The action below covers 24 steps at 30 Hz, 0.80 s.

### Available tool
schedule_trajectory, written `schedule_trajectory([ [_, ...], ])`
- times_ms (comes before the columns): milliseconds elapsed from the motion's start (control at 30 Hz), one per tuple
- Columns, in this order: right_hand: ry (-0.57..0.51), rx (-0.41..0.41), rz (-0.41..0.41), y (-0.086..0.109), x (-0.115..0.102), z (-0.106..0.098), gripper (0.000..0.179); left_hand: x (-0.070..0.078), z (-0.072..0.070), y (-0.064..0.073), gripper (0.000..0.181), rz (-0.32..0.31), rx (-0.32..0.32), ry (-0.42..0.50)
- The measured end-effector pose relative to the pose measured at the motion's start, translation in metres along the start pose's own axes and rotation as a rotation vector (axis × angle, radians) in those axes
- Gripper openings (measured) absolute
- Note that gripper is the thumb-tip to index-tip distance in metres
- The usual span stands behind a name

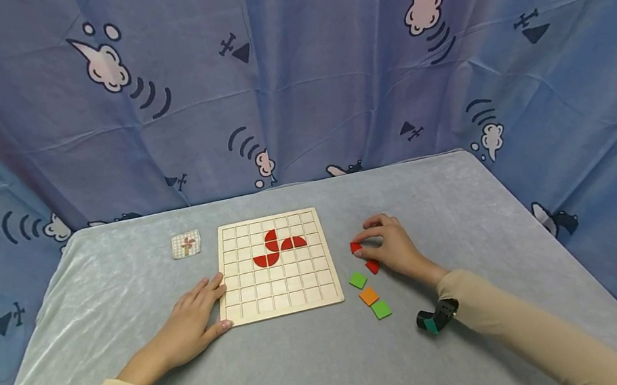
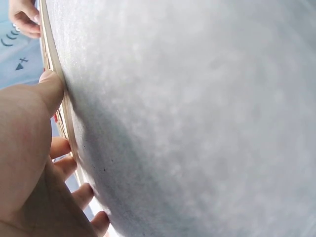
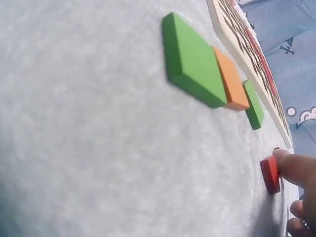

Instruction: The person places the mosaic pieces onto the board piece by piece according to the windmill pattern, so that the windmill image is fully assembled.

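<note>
A square wooden grid board point(image 1: 247, 299) lies on the table, with several red quarter-circle pieces point(image 1: 272, 246) set in its cells. My left hand point(image 1: 192, 326) rests at the board's left edge, fingers extended; in the left wrist view its thumb point(image 2: 51, 86) and fingertips touch the rim. Right of the board, my right hand point(image 1: 389, 247) pinches a red piece point(image 1: 356, 247) between thumb and index finger, low over the cloth. A second red piece point(image 1: 372, 266) lies just below that hand. In the right wrist view, the thumb point(image 3: 296, 168) partly covers what it holds.
Nearer me than the red pieces, a green square tile point(image 1: 358, 281), an orange tile point(image 1: 369, 296) and another green tile point(image 1: 381, 309) lie in a slanting row. A small pattern card point(image 1: 185, 244) lies left of the board. Behind the grey-covered table hangs a blue printed curtain point(image 1: 290, 85).
</note>
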State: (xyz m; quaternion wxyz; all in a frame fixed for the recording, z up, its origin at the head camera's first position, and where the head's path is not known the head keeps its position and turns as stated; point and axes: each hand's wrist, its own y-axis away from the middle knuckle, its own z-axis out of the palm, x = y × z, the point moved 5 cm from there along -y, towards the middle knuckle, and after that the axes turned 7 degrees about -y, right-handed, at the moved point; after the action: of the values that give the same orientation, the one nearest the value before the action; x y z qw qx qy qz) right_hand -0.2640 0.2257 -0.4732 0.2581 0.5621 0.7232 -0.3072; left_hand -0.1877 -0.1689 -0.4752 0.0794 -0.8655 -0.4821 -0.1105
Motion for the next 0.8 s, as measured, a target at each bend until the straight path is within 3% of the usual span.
schedule_trajectory([
  [800, -0.024, -0.023, -0.012, -0.008, -0.018, 0.013, 0.024, -0.001, 0.0, 0.0, 0.065, 0.001, 0.0, -0.012],
])
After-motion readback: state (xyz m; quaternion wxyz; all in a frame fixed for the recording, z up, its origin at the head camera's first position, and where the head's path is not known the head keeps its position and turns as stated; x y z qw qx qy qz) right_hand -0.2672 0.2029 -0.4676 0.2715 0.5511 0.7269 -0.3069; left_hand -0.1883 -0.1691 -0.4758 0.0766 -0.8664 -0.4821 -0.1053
